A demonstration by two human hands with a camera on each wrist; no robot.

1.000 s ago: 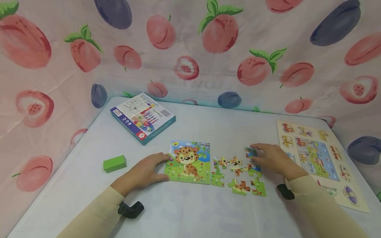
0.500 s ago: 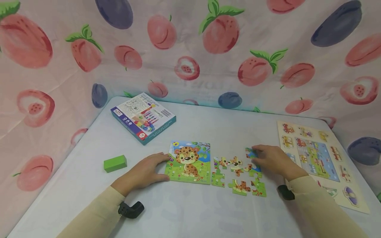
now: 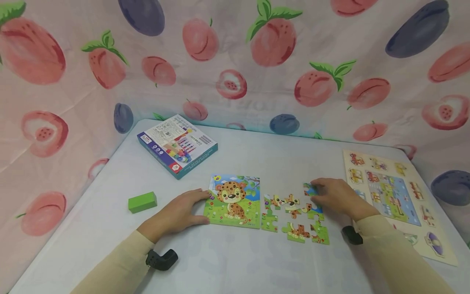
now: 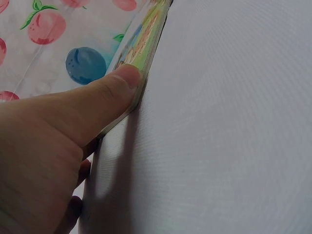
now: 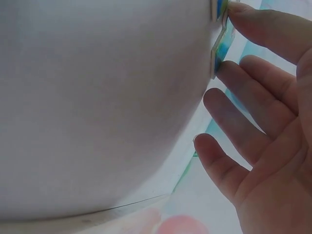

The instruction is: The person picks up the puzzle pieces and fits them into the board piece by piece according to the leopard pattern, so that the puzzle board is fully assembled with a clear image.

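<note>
A square leopard picture board (image 3: 232,202) lies mid-table in the head view. My left hand (image 3: 180,210) rests along its left side, fingers extended at the upper left edge. In the left wrist view the thumb (image 4: 109,92) lies on the corner of the board (image 4: 144,48). To the right of the board are several leopard jigsaw pieces (image 3: 269,220), partly joined, with gaps among them. My right hand (image 3: 335,198) pinches a blue-green jigsaw piece (image 3: 307,188) at their upper right. Its thumb (image 5: 248,14) and index fingertip are at this piece (image 5: 225,44); the other fingers are spread.
A green block (image 3: 142,202) lies left of my left hand. Behind it stands a flat colourful box (image 3: 176,145). On the right is a wooden vehicle puzzle board (image 3: 422,249), partly behind my right arm. A fruit-print cloth (image 3: 257,90) rises at the back and sides.
Both hands stay almost where they were. The whole head view has shifted very slightly; the pieces and the board keep their arrangement.
</note>
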